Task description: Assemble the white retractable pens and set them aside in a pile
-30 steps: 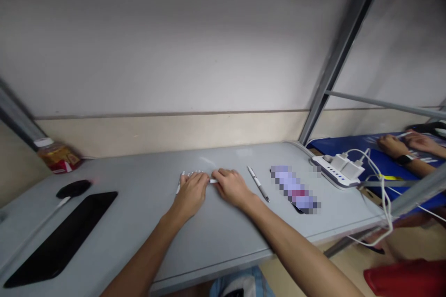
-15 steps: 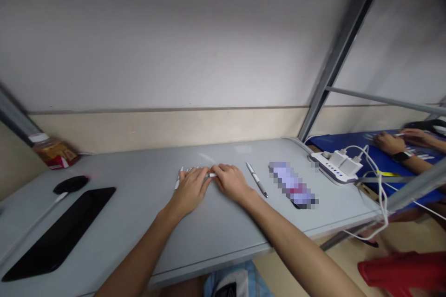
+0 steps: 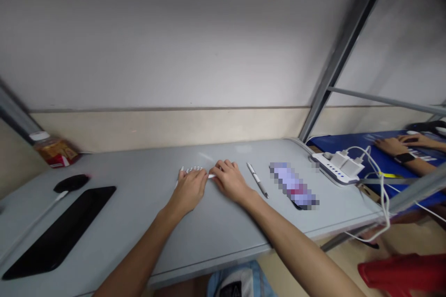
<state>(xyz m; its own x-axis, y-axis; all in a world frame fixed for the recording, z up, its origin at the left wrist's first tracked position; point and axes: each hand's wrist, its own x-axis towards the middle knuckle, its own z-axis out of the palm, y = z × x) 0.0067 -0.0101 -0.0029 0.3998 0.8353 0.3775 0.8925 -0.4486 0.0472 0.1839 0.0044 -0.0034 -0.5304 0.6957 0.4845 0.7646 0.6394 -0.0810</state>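
A slim white stick-like piece (image 3: 211, 176) bridges the small gap between my two hands, just above the grey tabletop. My right hand (image 3: 228, 180) pinches one end of it, with the fingers curled. My left hand (image 3: 190, 189) is closed at the other end, its fingers together; they hide most of the piece, so its kind does not show. Just beyond my left knuckles, a row of several small white tips (image 3: 193, 168) sticks out, the rest covered by that hand. To the right of my right hand lies a white-and-grey pen (image 3: 257, 179).
A phone (image 3: 294, 186) and a white power strip (image 3: 334, 168) with cables are on the right. On the left are a black flat pad (image 3: 61, 232), a black round device (image 3: 71, 183) and a bottle (image 3: 55, 151). Another person's hands (image 3: 393, 146) work at a blue table.
My fingers have shifted slightly around the white piece, and more of the white tips show beyond my left hand. The other person's hands have moved a little.
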